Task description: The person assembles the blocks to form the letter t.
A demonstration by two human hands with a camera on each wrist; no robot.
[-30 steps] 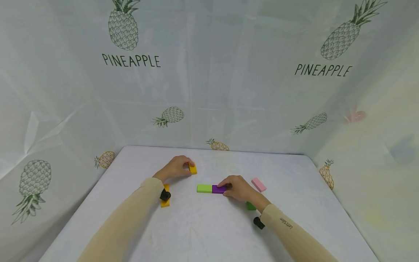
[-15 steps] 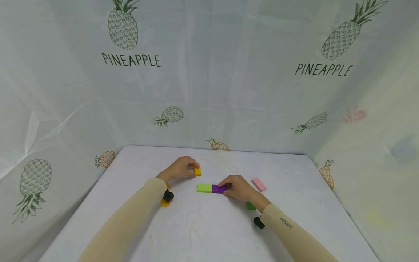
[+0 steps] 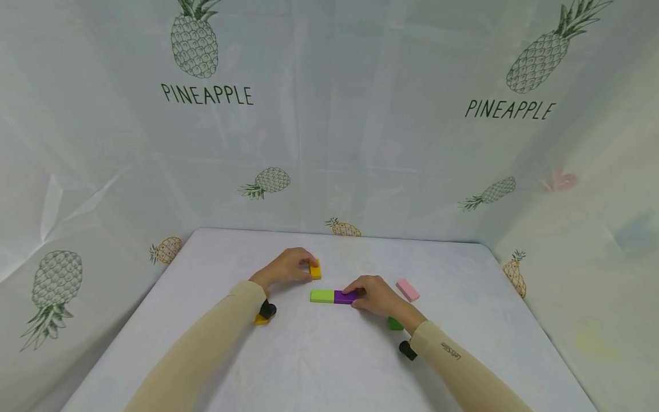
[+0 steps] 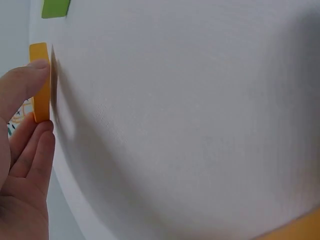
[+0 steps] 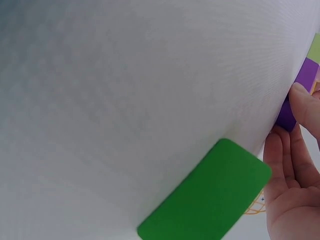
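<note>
Nearest you, your beige sleeves [image 3: 198,349] rest over the white table [image 3: 319,366], a black device [image 3: 408,350] at your right wrist and another at your left. Just beyond the right device, a green block [image 3: 395,324] lies partly covered by your right wrist. A second yellow patch [image 3: 261,320] shows beneath your left wrist; whether it is one block or more, you leave too little uncovered to tell.

Your right hand [image 3: 378,296] is clamped on the purple block [image 3: 345,297] by its right end: thumb against the near side, fingers against the far side, parted only by the block. The purple block lies flat on the table, its left end touching the lime block [image 3: 322,296] in one straight row. The pink block [image 3: 408,290] lies slantwise, apart, to the right of that hand.

Farther out, your left hand [image 3: 285,267] pinches the held yellow block [image 3: 316,270] between thumb and fingertips, the fingers close together. It sits beyond the lime block, apart from it; its contact with the table cannot be determined. Behind the table hangs a pineapple-print sheet [image 3: 334,131]
</note>
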